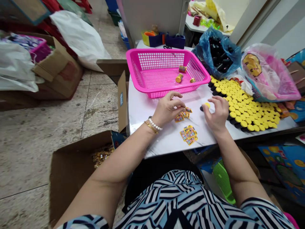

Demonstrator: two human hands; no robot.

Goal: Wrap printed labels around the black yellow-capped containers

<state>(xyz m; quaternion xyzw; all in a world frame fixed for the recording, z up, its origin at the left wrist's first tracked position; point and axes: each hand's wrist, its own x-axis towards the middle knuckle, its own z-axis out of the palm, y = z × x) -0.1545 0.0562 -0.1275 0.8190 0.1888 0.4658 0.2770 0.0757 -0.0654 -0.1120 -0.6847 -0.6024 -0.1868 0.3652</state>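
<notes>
Currently, left hand (168,109) pinches a printed label (188,110); right hand (215,114), fingers spread, sits nearest 1 yellow-capped black tube (205,106), lying sideways.

Left hand (168,109) and right hand (215,113) curl forward, fingers (178,105) apparently pinching.

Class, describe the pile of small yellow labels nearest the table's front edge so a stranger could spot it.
On the white table, find the left hand and right hand. Just below them lies a loose pile of small yellow labels, nearest the table's front edge, set apart from the few labels at the left hand's fingertips.
</notes>
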